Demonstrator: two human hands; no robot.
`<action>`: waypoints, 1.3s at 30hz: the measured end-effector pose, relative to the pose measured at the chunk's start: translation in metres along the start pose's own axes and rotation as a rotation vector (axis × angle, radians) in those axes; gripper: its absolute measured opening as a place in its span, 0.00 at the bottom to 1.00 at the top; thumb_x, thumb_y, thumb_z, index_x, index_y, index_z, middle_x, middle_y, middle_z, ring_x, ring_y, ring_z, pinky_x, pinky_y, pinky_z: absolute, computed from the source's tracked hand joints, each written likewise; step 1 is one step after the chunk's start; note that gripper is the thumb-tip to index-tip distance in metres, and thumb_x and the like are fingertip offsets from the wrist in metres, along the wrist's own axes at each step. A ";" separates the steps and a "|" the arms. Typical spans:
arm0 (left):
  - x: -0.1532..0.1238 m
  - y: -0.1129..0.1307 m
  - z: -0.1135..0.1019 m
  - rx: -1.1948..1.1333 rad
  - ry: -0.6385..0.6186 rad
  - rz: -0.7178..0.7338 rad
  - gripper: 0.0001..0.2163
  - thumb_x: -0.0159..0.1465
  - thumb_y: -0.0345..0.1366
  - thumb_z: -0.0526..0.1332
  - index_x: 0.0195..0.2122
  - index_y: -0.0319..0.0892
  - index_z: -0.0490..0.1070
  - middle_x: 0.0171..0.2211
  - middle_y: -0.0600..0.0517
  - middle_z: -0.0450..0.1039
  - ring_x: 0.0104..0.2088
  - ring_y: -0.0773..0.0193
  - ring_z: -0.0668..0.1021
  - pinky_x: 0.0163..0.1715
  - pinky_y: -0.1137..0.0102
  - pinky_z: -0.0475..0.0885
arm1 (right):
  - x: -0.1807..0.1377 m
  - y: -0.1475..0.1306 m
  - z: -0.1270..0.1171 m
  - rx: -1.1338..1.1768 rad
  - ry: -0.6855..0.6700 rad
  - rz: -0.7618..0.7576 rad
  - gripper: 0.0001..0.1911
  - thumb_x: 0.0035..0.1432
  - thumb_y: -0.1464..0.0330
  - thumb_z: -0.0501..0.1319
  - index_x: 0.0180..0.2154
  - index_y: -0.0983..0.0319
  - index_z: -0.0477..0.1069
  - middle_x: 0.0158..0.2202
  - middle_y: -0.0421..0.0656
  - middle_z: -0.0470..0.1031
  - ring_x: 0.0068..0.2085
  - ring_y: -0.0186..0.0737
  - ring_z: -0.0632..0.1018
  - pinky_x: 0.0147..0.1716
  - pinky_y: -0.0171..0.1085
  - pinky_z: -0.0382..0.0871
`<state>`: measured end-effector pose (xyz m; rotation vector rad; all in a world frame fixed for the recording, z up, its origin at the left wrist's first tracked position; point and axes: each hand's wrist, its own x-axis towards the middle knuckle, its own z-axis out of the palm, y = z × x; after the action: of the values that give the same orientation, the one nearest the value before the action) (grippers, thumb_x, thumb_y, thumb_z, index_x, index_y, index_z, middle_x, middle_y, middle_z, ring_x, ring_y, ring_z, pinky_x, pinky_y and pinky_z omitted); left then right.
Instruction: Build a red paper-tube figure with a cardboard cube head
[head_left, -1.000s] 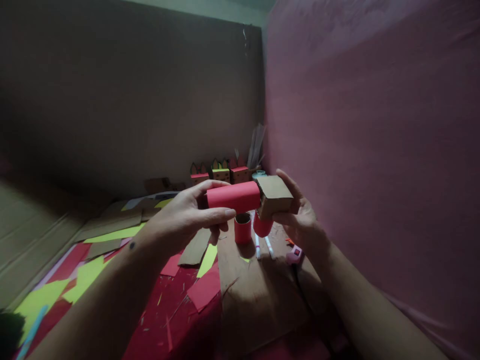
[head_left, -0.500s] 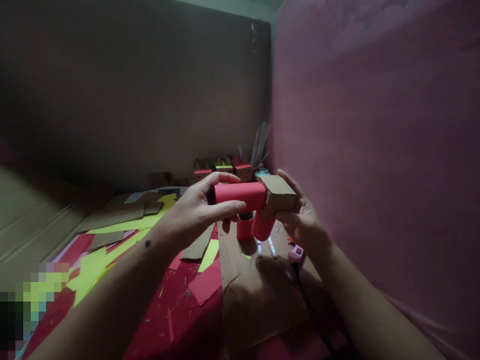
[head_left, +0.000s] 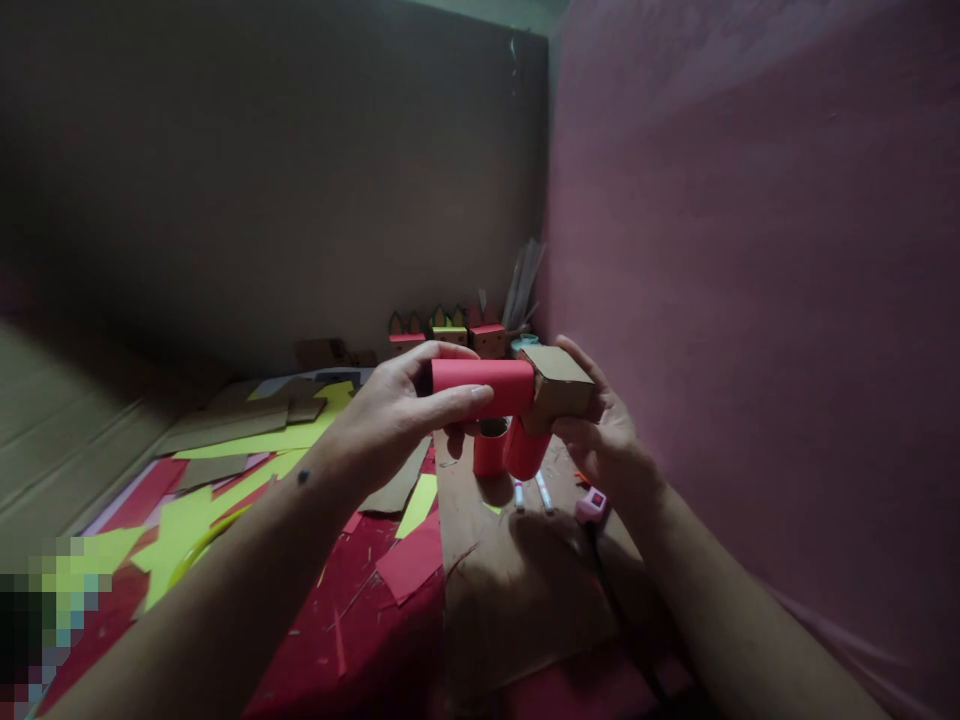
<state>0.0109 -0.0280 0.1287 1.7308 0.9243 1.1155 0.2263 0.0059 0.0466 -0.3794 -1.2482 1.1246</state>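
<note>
While the left hand (head_left: pixel 397 410) grips a red paper-covered tube (head_left: pixel 504 376), thumb along its near side and fingers curled round the back, the right hand (head_left: pixel 611 432) pinches a small brown cardboard box (head_left: pixel 561 388), thumb at its lower edge, forefinger up along the far side. Tube lies roughly level between both hands, right end up against the box. Just under the box, left of the right thumb, hangs or stands a second red cylinder (head_left: pixel 527 452); can't tell if it's joined on. Open-topped red tube (head_left: pixel 490 455) upright right below the left fingertips, on a wooden board (head_left: pixel 525 620). Two white markers (head_left: pixel 544 492) lie below and left of the right hand; pink corded device (head_left: pixel 591 506) directly below that hand. Beyond the left hand, three cardboard boxes with pointed ears (head_left: pixel 449 336) sit in a row. Left of and below the left hand: yellow paper (head_left: pixel 176 530), cardboard scraps (head_left: pixel 244 430), red paper sheet (head_left: pixel 412 562) on red cloth (head_left: pixel 375 650).
</note>
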 end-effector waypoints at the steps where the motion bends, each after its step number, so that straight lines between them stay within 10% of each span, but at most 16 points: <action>1: 0.000 0.000 0.000 -0.009 -0.001 0.001 0.18 0.61 0.40 0.70 0.48 0.39 0.71 0.23 0.55 0.77 0.21 0.69 0.76 0.22 0.76 0.70 | 0.000 0.000 0.000 0.000 0.001 -0.001 0.41 0.40 0.73 0.72 0.56 0.43 0.71 0.53 0.37 0.78 0.55 0.52 0.75 0.60 0.55 0.67; 22: 0.004 -0.008 0.001 -0.033 0.015 0.023 0.23 0.61 0.42 0.71 0.54 0.42 0.69 0.29 0.54 0.77 0.23 0.67 0.77 0.24 0.73 0.73 | -0.002 -0.002 0.002 0.012 -0.002 -0.008 0.41 0.43 0.71 0.74 0.58 0.44 0.69 0.53 0.37 0.78 0.55 0.50 0.75 0.61 0.53 0.65; 31: -0.003 -0.010 0.019 0.141 0.018 0.030 0.22 0.60 0.45 0.69 0.53 0.41 0.69 0.33 0.51 0.75 0.27 0.64 0.77 0.26 0.70 0.72 | -0.008 -0.002 0.006 -0.057 0.057 -0.071 0.30 0.58 0.47 0.64 0.58 0.49 0.64 0.47 0.44 0.78 0.49 0.50 0.78 0.54 0.52 0.70; 39: -0.010 -0.021 0.036 0.136 0.055 0.048 0.21 0.64 0.46 0.67 0.54 0.47 0.66 0.37 0.51 0.76 0.32 0.62 0.80 0.28 0.71 0.74 | -0.008 -0.007 0.009 -0.009 0.142 -0.050 0.27 0.59 0.50 0.64 0.57 0.50 0.66 0.46 0.44 0.78 0.46 0.49 0.78 0.48 0.49 0.73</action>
<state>0.0389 -0.0392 0.0978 1.8484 1.0180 1.1595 0.2220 -0.0067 0.0508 -0.4252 -1.1320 1.0320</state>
